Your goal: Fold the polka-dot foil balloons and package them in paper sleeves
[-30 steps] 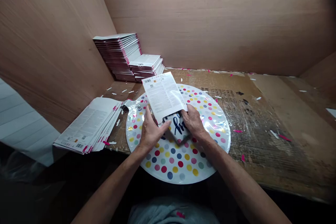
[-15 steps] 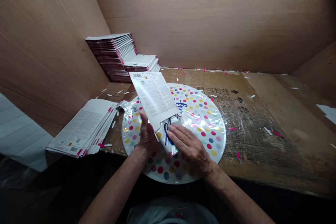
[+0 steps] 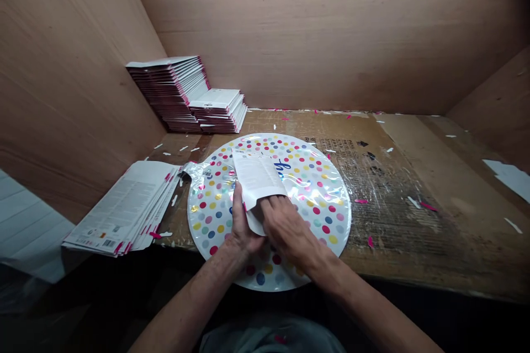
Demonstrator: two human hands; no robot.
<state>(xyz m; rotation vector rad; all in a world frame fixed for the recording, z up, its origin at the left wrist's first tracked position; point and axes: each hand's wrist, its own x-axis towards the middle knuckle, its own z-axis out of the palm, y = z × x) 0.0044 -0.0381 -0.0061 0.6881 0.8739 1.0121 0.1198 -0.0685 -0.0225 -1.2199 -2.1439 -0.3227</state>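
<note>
My left hand (image 3: 244,226) is closed around a white printed card envelope (image 3: 259,174), its thumb along the left edge. The envelope tilts above a round flat foil balloon (image 3: 327,198) with coloured dots and blue lettering. My right hand (image 3: 287,229) has its bent, pressed-together fingers pushed into the envelope's open near end. The fingertips and whatever they touch inside are hidden. Under the hands, the balloon lies spread on the table, with its silvery tail (image 3: 194,170) at the left.
A tall stack of envelopes (image 3: 169,94) stands in the back left corner, beside a lower stack (image 3: 217,98). More envelopes (image 3: 124,204) lie fanned at the left front edge. Cardboard (image 3: 414,204) covers the table, strewn with pink scraps (image 3: 361,201) and white scraps. Wooden panels (image 3: 310,27) enclose it.
The folded balloon seen half out of the envelope has gone from sight inside it. My right fingers have moved into the opening, and the envelope has come lower and nearer.
</note>
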